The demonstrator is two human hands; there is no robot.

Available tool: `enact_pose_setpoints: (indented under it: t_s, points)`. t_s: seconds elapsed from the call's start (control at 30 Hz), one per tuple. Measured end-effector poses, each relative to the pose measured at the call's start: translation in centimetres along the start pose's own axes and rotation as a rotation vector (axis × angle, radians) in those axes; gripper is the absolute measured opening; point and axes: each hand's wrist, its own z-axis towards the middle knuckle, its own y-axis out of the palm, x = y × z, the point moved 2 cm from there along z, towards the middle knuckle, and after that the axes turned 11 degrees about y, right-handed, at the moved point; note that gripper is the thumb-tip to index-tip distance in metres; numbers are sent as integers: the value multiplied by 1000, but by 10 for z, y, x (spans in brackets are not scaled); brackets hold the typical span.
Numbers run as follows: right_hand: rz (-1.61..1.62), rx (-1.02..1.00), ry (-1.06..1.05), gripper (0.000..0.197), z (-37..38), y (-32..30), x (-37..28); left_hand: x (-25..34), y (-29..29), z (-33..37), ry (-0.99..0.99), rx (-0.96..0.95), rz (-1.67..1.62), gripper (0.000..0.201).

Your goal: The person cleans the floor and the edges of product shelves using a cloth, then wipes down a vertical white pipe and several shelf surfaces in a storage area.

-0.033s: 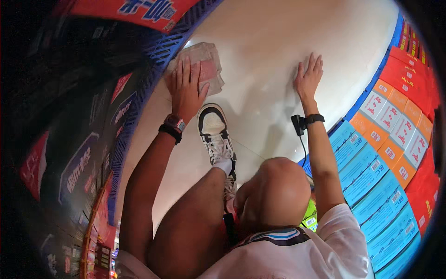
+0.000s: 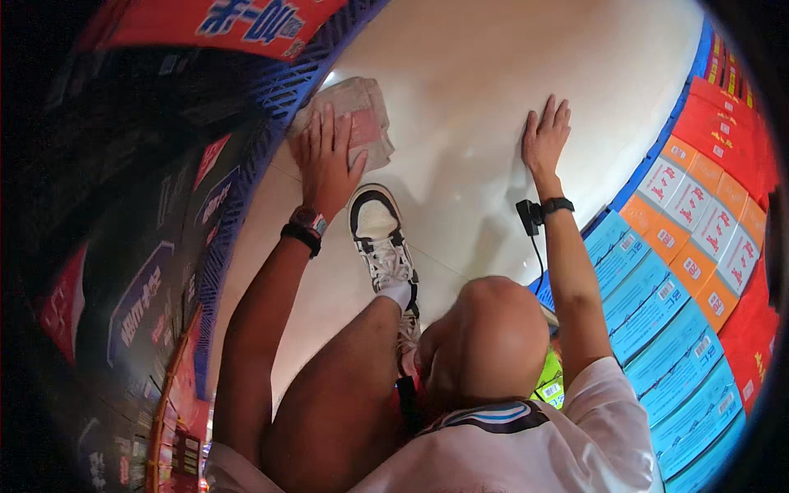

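While crouched, hands [image 2: 329, 164] [image 2: 544, 140] press glossy cream floor [image 2: 460, 74].

Floor [image 2: 485, 74]: pale, glossy, centre of frame.
On it: clear plastic-wrapped packet [image 2: 359, 115] upper left; white sneaker [image 2: 380, 234] centre.

Glossy floor [image 2: 485, 90], crinkly plastic-wrapped pack [image 2: 362, 115]
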Motion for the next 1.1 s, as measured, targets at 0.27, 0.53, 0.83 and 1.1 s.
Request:
enact_pose_setpoints:
  t_s: [0.27,0.53,0.83,1.1]
  points:
    - [51,-14,52,73,-4,12,-11,-9,20,-32,-15,-114,109,90]
    - [79,-33,60,77,7,8,-10,8,25,153,148,-18,82,94]
    - [47,-64,65,79,7,12,-9,25,12,301,202,-87,89,83]
    - [49,-34,53,77,5,11,-10,12,19,296,330,42,43,87]
